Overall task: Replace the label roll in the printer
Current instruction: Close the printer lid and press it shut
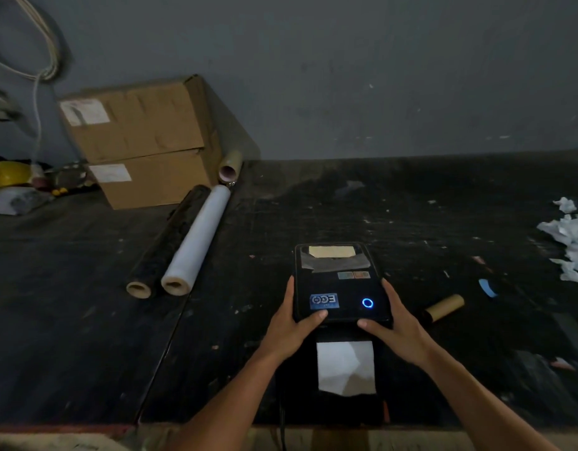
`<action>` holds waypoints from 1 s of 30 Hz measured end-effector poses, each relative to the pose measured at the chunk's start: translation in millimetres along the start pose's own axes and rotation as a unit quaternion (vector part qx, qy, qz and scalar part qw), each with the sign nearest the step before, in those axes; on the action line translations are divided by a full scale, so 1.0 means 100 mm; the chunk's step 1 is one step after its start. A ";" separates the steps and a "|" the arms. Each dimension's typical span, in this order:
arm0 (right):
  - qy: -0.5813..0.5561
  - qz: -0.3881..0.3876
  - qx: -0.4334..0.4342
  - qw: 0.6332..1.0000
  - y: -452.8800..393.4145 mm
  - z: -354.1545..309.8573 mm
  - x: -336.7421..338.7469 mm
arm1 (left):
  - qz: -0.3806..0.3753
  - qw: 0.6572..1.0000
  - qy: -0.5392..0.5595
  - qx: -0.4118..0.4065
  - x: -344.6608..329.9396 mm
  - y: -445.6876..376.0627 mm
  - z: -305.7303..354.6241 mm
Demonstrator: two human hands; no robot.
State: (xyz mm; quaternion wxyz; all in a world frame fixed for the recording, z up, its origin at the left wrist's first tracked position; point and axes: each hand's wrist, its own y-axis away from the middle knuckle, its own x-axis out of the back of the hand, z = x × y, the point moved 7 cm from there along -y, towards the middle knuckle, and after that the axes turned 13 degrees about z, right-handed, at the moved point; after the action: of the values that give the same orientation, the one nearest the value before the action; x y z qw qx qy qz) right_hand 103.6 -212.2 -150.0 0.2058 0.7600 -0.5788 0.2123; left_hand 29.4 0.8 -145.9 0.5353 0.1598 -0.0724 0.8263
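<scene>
A black label printer point(341, 283) with a glowing blue ring button sits in the middle of the dark table. Its lid is down, and a white strip of label paper point(345, 367) sticks out of the front slot toward me. My left hand point(294, 323) grips the printer's left front corner, thumb on top. My right hand point(395, 323) holds the right front corner the same way. An empty cardboard core point(444, 308) lies on the table just right of the printer.
Two long rolls, one black point(170, 242) and one white point(196, 242), lie at the left. Stacked cardboard boxes point(141, 141) stand against the back wall. Crumpled white paper scraps point(570, 239) pile at the right edge, with a blue tape piece point(487, 287) nearby.
</scene>
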 end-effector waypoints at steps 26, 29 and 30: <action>-0.037 -0.001 0.011 0.999 0.04 -0.04 0.00 | 0.020 1.000 0.009 -0.003 0.01 -0.01 -0.03; -0.038 -0.005 0.013 0.999 0.05 -0.06 0.00 | 0.014 1.000 0.015 0.001 0.00 0.00 -0.04; -0.039 -0.005 0.014 0.999 0.06 -0.07 0.00 | 0.013 1.000 0.015 0.002 0.00 0.00 -0.04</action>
State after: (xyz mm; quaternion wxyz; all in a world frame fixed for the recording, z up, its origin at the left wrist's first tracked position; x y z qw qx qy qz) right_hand 97.4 -210.0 -144.2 0.1731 0.7734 -0.5796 0.1898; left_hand 28.9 1.9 -149.3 0.5256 0.1476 -0.0650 0.8353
